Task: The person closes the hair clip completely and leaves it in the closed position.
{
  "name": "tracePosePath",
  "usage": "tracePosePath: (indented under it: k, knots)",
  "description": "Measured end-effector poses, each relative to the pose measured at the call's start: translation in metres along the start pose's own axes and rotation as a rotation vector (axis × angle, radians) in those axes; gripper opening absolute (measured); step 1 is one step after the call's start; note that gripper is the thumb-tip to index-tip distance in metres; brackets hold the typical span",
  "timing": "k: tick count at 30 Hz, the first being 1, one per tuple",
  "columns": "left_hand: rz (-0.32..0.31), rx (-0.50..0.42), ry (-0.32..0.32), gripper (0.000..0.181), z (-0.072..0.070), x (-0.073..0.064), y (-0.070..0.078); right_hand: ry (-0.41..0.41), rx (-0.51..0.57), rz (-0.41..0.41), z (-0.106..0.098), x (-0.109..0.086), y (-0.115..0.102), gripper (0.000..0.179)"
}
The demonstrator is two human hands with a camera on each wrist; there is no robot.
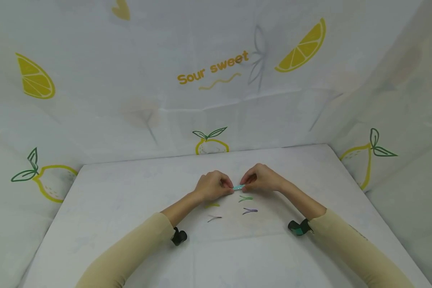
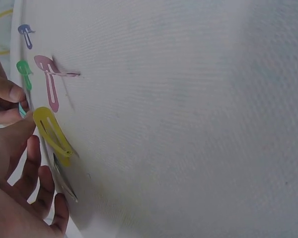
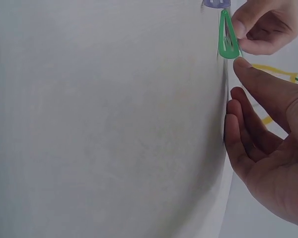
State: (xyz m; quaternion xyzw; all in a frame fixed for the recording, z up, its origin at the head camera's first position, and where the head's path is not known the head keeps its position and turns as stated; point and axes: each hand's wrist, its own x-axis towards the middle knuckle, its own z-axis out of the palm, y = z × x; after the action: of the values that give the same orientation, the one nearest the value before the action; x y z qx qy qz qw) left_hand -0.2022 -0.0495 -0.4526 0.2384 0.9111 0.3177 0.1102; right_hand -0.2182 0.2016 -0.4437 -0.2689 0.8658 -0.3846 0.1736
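Between my two hands is a small light-blue snap hair clip (image 1: 239, 187), its ends pinched by the fingertips on either side. My left hand (image 1: 212, 186) holds its left end, and my right hand (image 1: 263, 178) has the right end between thumb and fingers. Most of this clip is hidden by the fingers in both wrist views. Just in front of the hands, a green hair clip (image 1: 246, 198) and a purple hair clip (image 1: 250, 211) lie with their arms spread in a V. A yellow hair clip (image 2: 52, 131) lies beside my left hand, near a pink hair clip (image 2: 48, 82) with spread arms.
A white cloth covers the tabletop (image 1: 129, 200). Behind it and at the sides hang white curtains (image 1: 129, 120) printed with lemons. Black wrist cameras (image 1: 180, 237) sit under both forearms, close to the table.
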Motion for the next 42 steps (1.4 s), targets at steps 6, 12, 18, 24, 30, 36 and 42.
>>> tracePosePath:
  k: [6, 12, 18, 24, 30, 36, 42]
  knots:
    - [-0.003, 0.015, 0.006, 0.008, 0.0016, 0.0021, -0.0033, 0.008, -0.021, 0.016, 0.0002, -0.0002, 0.0009, 0.015]
    - [-0.002, 0.022, 0.01, 0.009, 0.004, 0.0038, -0.0062, 0.017, -0.029, 0.021, 0.0007, 0.0008, 0.0011, 0.013]
    - [0.007, 0.034, 0.02, 0.009, 0.0036, 0.0035, -0.0043, 0.025, -0.044, 0.014, 0.0017, 0.0022, 0.0037, 0.013]
    - [0.003, 0.037, 0.022, 0.008, 0.0049, 0.0039, -0.0045, 0.027, -0.047, 0.032, 0.0022, 0.0026, 0.0045, 0.013]
    - [-0.007, 0.032, 0.019, 0.008, 0.0051, 0.0027, -0.0047, 0.021, -0.048, 0.034, 0.003, 0.0032, 0.0052, 0.014]
    - [-0.005, 0.031, 0.024, 0.008, 0.0046, 0.0015, -0.0039, 0.025, -0.053, 0.032, 0.0031, 0.0041, 0.0059, 0.013]
    - [0.006, 0.025, 0.028, 0.007, 0.0014, -0.0017, -0.0021, 0.026, -0.043, 0.02, 0.002, 0.0024, 0.0045, 0.014]
